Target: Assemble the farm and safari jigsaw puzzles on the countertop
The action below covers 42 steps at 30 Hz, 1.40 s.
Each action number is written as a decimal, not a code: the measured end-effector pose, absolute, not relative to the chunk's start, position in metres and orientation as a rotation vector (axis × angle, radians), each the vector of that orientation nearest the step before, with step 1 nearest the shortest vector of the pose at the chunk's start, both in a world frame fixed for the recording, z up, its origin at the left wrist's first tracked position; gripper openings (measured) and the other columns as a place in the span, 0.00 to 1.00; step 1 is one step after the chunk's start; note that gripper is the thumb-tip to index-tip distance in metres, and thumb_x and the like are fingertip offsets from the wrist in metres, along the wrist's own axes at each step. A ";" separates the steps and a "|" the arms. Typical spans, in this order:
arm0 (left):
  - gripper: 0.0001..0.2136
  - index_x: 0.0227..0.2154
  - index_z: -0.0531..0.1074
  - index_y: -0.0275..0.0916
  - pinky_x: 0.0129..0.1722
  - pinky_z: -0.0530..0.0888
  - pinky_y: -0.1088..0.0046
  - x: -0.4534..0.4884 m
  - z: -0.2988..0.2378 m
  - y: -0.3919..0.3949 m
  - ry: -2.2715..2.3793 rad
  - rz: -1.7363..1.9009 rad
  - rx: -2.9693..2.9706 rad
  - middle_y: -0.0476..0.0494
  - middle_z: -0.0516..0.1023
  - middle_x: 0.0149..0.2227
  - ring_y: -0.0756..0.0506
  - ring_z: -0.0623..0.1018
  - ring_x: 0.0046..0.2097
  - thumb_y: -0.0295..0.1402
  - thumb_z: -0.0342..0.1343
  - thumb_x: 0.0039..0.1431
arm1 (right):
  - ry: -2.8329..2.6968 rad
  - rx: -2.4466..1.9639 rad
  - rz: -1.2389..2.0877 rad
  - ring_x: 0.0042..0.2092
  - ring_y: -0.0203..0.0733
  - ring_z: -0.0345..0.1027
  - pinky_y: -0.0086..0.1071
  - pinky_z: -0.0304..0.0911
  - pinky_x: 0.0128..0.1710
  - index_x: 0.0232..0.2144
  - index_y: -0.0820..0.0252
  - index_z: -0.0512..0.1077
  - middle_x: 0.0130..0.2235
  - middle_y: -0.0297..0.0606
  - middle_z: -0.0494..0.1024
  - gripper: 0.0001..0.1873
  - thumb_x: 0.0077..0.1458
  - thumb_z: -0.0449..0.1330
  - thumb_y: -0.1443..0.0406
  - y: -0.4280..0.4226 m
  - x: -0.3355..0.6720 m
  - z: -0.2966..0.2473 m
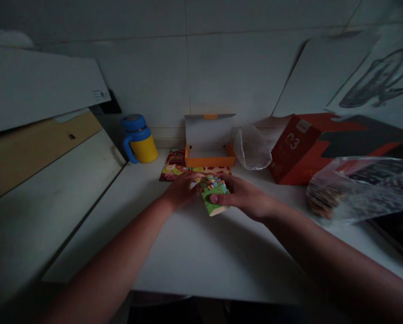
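Note:
A small green block with colourful pictures [212, 203], perhaps a stack of puzzle pieces, sits on the white table [201, 256] in the middle of the view. My right hand [247, 198] grips it from the right, thumb across its top. My left hand [181, 190] rests at its left side with fingers curled against it. Just behind the hands lies a colourful picture board [174, 171], flat on the table. An open orange box [209, 143] with a raised white lid stands behind the board.
A blue and yellow mug [139, 140] stands at the back left. A crumpled clear bag [252, 148] and a red carton [299, 150] are at the back right. A large clear plastic bag [360, 189] lies at the right. A white panel [42, 198] slopes along the left.

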<state>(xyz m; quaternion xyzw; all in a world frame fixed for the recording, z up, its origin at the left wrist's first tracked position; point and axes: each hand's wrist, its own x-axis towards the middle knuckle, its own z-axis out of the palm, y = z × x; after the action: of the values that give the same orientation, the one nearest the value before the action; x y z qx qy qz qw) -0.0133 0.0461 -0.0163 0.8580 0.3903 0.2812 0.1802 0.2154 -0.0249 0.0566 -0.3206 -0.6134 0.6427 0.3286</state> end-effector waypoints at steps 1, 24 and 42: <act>0.13 0.52 0.76 0.43 0.59 0.75 0.58 -0.012 -0.014 0.044 1.076 0.810 2.406 0.41 0.82 0.54 0.40 0.80 0.57 0.35 0.54 0.69 | -1.543 -0.854 1.667 0.48 0.46 0.77 0.38 0.72 0.49 0.51 0.59 0.73 0.50 0.45 0.81 0.29 0.53 0.74 0.53 -0.030 0.218 0.042; 0.33 0.65 0.64 0.45 0.64 0.71 0.47 0.016 -0.010 0.002 0.807 0.646 2.208 0.34 0.73 0.65 0.33 0.75 0.64 0.43 0.68 0.59 | -2.120 -1.273 0.807 0.48 0.54 0.76 0.44 0.70 0.48 0.57 0.56 0.69 0.51 0.48 0.80 0.36 0.51 0.74 0.49 -0.028 0.264 -0.006; 0.36 0.64 0.65 0.46 0.62 0.76 0.52 0.023 0.005 -0.013 0.758 1.003 2.422 0.36 0.78 0.59 0.36 0.78 0.60 0.47 0.71 0.55 | -1.635 -1.184 1.374 0.45 0.50 0.74 0.40 0.68 0.44 0.54 0.61 0.74 0.47 0.45 0.82 0.33 0.53 0.73 0.47 -0.034 0.252 -0.001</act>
<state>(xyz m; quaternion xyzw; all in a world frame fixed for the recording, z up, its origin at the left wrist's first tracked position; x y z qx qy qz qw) 0.0227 -0.0134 0.0054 0.8688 0.2718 0.3599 0.2047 0.2523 -0.0338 -0.0010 -0.4556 -0.6290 0.5286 0.3427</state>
